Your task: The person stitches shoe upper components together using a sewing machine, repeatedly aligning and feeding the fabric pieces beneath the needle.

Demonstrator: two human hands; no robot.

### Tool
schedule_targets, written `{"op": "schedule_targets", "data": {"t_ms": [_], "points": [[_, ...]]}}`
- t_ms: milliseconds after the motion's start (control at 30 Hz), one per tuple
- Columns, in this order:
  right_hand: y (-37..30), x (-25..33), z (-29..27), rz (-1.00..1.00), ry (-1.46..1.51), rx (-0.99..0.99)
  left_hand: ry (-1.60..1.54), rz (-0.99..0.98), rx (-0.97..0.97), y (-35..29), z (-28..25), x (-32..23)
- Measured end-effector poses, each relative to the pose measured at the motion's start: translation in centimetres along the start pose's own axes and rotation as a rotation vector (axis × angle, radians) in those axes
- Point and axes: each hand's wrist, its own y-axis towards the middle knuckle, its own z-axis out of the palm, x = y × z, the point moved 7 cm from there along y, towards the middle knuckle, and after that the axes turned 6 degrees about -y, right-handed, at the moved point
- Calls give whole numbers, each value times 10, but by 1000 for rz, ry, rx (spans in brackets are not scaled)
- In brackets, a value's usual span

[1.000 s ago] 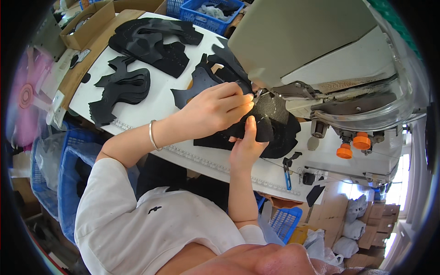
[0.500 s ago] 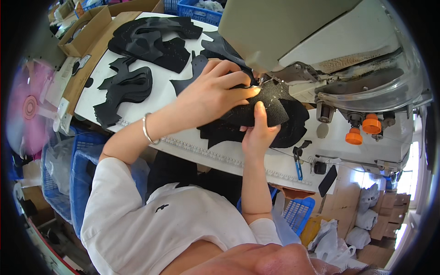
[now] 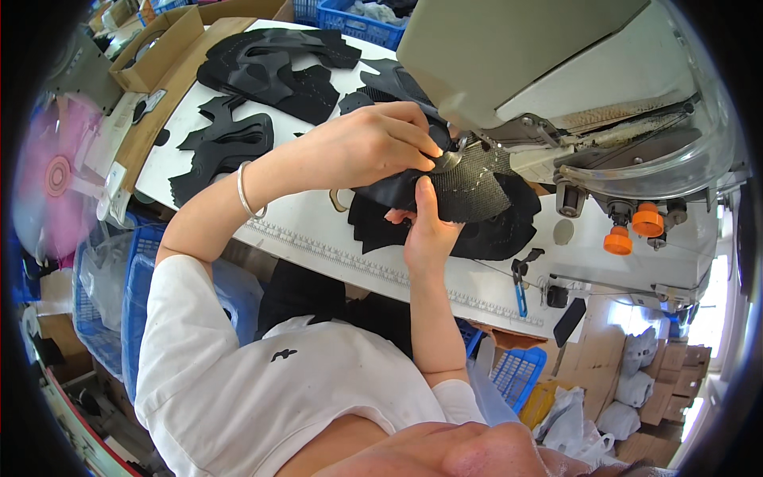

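Note:
A black mesh fabric piece (image 3: 477, 179) with a light stitched line lies under the head of a sewing machine (image 3: 524, 131). My left hand (image 3: 385, 143) comes in from the left, its fingers bent and pinching the dark folded part of the piece by the needle area. A shiny metal part (image 3: 450, 161) shows at those fingertips; its kind is unclear. My right hand (image 3: 429, 226) grips the near edge, thumb on top and fingers partly hidden beneath. More black cut pieces (image 3: 373, 226) lie underneath. A tan loop (image 3: 338, 200) shows beside my left forearm.
Stacks of black cut pieces (image 3: 274, 75) (image 3: 226, 143) lie on the white table. A ruler strip (image 3: 318, 248) follows its near edge. Blue-handled snips (image 3: 520, 294) and a dark phone-like slab (image 3: 569, 320) are at right. Orange knobs (image 3: 617, 240) project from the machine. A pink fan (image 3: 57, 175) stands left.
My left hand has moved slightly back from the needle area, uncovering the shiny metal part. My right hand has slid a little left along the piece. The tan loop has come into sight.

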Motion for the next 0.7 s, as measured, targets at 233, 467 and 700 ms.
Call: {"op": "schedule_targets", "data": {"t_ms": [233,467,700], "points": [[-3,-3,3,-41,3,-30,88,65,-8,2,-2,-9],[-3,-6,3,-43,8,-50,69,27,-30,-1,0,-5],[2,-3,-2,-54,20,-81,52,22,-39,0,0,-3]]}}
